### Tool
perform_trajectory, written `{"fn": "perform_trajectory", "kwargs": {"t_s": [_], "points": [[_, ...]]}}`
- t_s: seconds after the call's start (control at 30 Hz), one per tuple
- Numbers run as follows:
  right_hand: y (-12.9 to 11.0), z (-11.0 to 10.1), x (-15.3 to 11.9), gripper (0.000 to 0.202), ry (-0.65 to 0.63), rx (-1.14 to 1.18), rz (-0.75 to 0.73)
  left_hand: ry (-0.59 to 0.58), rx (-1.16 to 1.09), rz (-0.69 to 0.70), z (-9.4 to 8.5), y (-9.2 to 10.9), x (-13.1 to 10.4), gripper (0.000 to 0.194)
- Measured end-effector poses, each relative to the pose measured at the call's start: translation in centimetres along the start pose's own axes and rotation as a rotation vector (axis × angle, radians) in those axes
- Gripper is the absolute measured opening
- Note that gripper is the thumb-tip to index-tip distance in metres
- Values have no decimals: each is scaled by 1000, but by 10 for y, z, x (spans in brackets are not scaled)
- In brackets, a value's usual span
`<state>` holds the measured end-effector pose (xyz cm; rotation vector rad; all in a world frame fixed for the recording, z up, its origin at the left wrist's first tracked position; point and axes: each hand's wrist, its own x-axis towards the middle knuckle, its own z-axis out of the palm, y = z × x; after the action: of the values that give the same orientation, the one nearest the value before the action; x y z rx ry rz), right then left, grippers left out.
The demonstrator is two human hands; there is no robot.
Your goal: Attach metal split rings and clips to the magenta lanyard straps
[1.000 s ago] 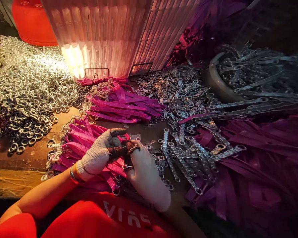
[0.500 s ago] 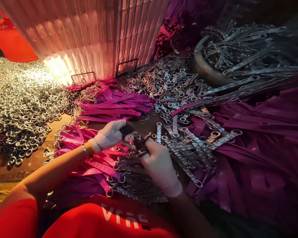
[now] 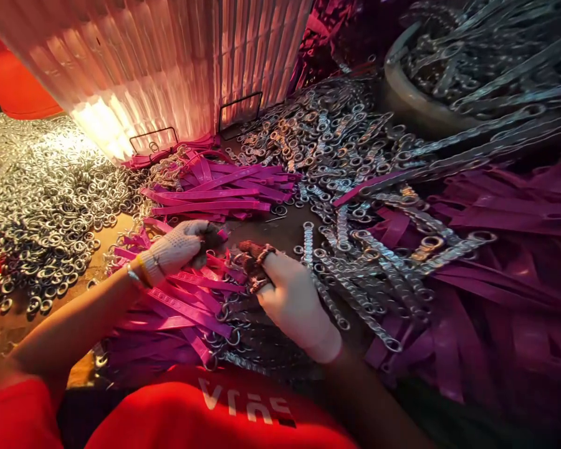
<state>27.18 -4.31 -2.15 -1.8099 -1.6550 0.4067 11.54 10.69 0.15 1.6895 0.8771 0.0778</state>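
My left hand (image 3: 180, 246), in a white glove with dark fingertips, is closed; the end of a pink strap (image 3: 222, 235) shows at its fingers. My right hand (image 3: 285, 284) wears a pale glove with dark bands round the fingers. Its fingers are curled, and what they hold, if anything, is too dark to make out. A small gap parts the two hands. Below them lie pink straps (image 3: 187, 302) with metal rings at their ends. Flat metal chain pieces (image 3: 308, 240) rest just to the right of my right hand.
Metal rings (image 3: 51, 206) are heaped at the left. A ribbed translucent panel (image 3: 168, 75) stands at the back. More pink straps (image 3: 215, 187) lie before it. At the back right is a tub (image 3: 416, 87) of long chains; purple straps (image 3: 477, 299) spread at the right.
My hands have drawn apart; my left hand has moved slightly left. A pink strap end now shows at its fingers, and the ring seen between the hands no longer shows. The view has shifted a little.
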Motion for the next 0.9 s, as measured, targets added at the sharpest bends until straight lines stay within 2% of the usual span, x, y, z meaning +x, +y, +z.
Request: {"fn": "perform_trajectory", "kwargs": {"t_s": [0.07,0.2,0.3,0.47,0.6,0.67,0.8,0.9], "points": [[-10,6,9,36,-97,-89,-37,7,-215,-58,0,-2,-26,25],[-36,15,21,22,-255,-313,-74,82,-272,-98,7,-11,-53,38],[-49,17,23,19,-311,-438,-103,106,-197,-55,11,-19,-57,34],[-53,20,19,17,-316,-539,-60,146,228,236,13,-33,-58,8],[-52,18,20,19,-375,-519,-58,105,122,229,14,-43,-59,14],[-54,15,25,22,-449,-494,-38,158,90,230,14,-45,-61,20],[-59,17,30,25,-576,-540,61,224,189,270,18,-48,-65,20],[-58,25,23,21,-573,-599,-42,180,272,315,19,-49,-67,16]]}}
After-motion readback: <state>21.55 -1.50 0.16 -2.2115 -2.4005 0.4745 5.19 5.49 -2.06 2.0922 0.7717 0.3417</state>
